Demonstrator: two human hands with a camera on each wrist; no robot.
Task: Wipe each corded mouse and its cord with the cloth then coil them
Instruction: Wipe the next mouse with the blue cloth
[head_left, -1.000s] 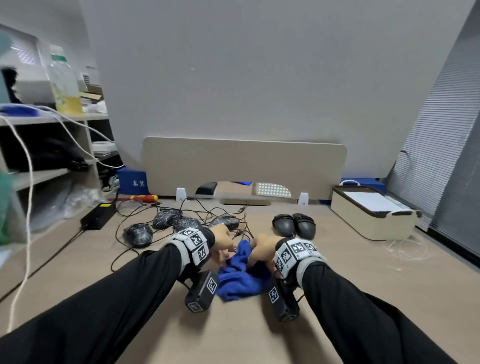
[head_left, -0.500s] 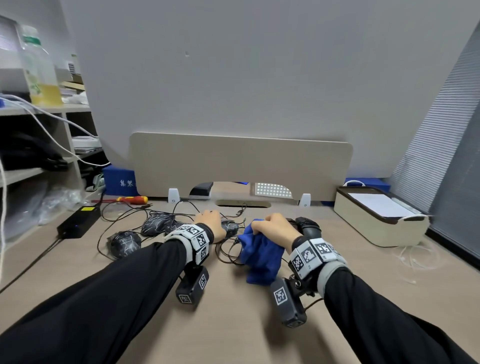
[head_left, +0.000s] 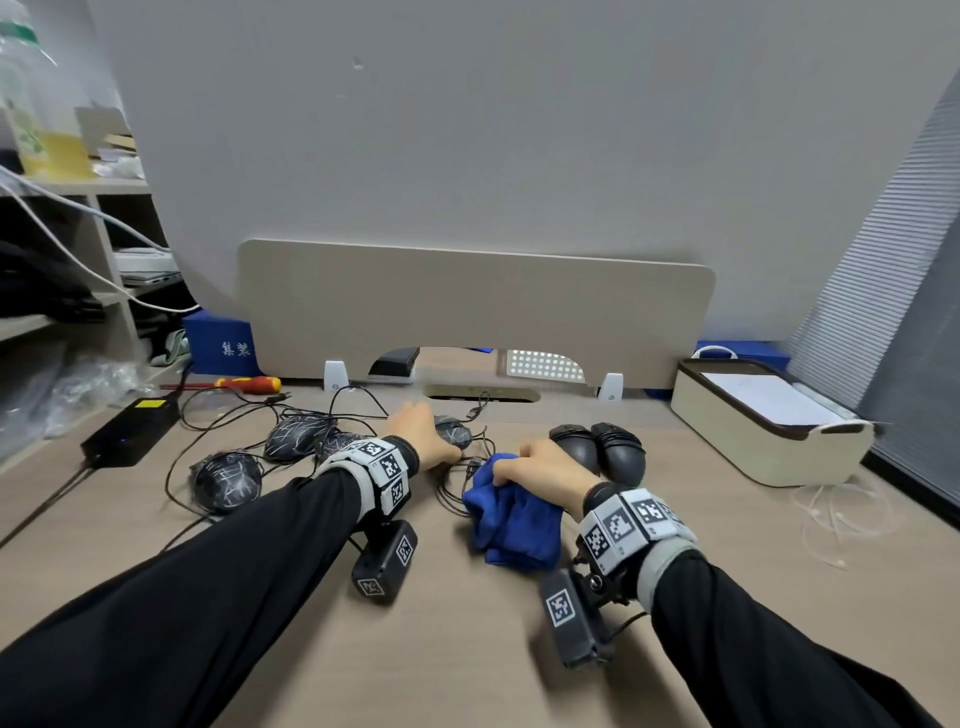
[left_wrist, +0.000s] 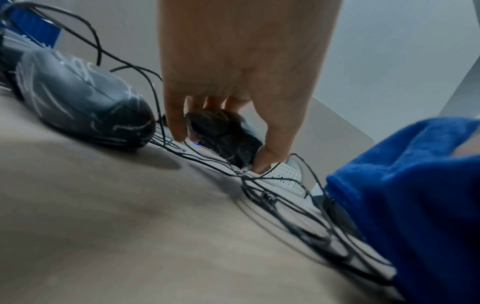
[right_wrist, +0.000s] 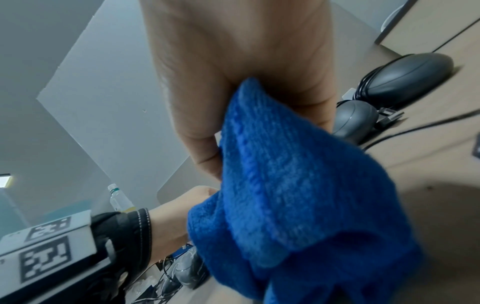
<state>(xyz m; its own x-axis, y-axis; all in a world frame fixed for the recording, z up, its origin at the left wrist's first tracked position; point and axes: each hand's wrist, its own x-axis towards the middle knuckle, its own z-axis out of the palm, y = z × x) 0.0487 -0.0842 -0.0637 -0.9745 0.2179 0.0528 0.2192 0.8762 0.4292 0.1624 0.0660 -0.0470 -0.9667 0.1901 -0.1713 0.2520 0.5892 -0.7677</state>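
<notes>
Several dark corded mice lie on the desk in a tangle of black cords (head_left: 457, 488). My left hand (head_left: 421, 436) reaches forward and grips one dark mouse (head_left: 456, 431); in the left wrist view its fingers and thumb curl round that mouse (left_wrist: 223, 133). A white-streaked mouse (left_wrist: 80, 98) lies just to its left. My right hand (head_left: 540, 465) holds the bunched blue cloth (head_left: 511, 519) slightly above the desk, gripping the cloth (right_wrist: 280, 185) in its fist. Two plain dark mice (head_left: 597, 449) sit side by side just beyond the right hand, cords bundled.
A beige divider panel (head_left: 467, 312) stands across the back of the desk. A cream box (head_left: 763, 447) sits at the right, a black power adapter (head_left: 130, 431) and a red-yellow screwdriver (head_left: 244, 384) at the left. Shelves line the left edge.
Both hands moved forward, away from my body. The right hand raised the cloth off the desk. The left hand left the cloth and closed on a mouse farther back.
</notes>
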